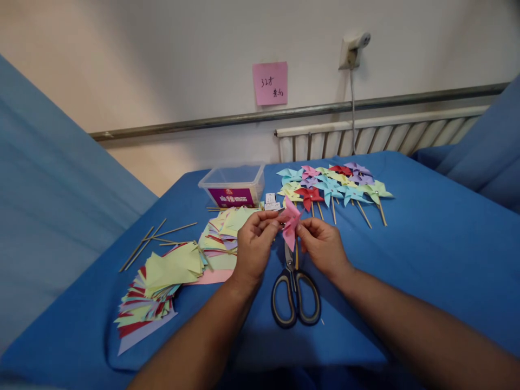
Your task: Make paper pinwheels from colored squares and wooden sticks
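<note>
While both hands hover above the blue table (426,244), the left hand (254,246) and right hand (323,246) pinch a pink paper pinwheel (290,222) between their fingers, held up just over the scissors (296,292) lying shut below. Finished pinwheels (335,187) lie in a row beyond, a clear plastic box (233,185) to their left, with stacks of coloured paper (170,276) and thin wooden sticks (150,241) spread further left

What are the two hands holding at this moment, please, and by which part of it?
Both hands hold one pink paper pinwheel: the left hand pinches its left edge, the right hand its lower right edge. The scissors lie untouched below.
</note>
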### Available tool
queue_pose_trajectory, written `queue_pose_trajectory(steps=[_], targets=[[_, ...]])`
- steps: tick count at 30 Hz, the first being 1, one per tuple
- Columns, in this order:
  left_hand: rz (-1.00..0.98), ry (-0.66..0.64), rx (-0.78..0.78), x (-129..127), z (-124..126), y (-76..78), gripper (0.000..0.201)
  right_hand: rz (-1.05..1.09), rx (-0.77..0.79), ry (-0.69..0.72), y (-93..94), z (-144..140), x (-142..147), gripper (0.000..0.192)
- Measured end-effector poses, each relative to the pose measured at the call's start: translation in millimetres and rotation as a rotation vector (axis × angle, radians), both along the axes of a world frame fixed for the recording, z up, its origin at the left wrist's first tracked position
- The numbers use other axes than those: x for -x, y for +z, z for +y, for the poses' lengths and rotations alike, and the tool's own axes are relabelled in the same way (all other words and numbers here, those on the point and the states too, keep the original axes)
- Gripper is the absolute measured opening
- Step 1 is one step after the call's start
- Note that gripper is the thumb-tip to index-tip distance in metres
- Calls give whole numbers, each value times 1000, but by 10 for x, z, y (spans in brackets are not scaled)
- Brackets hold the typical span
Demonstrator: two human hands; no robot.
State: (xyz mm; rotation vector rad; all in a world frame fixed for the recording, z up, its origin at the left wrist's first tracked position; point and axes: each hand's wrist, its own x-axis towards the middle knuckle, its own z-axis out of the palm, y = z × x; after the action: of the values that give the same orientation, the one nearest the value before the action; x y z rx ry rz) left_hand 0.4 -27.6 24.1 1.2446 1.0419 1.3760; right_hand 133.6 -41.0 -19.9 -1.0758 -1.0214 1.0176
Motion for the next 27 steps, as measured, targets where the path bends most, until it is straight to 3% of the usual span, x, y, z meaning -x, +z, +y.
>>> queue_pose_trajectory(steps=[6,11,13,20,27], targets=[[-75,103,-13,12,74,-102,32,263,64,190,5,17,-3,35],[-187,-116,213,-30,54,-113,35,392,115,334,-56,22,18,34],[-237,-148,243,-42,36,-105,35,420,124,368,-73,29,21,35],[-190,-101,220,-24,43,-135,36,414,143,381,-65,31,46,37],[-163,-78,235,-7,55,-147,33,348,139,349,-172,51,37,34]])
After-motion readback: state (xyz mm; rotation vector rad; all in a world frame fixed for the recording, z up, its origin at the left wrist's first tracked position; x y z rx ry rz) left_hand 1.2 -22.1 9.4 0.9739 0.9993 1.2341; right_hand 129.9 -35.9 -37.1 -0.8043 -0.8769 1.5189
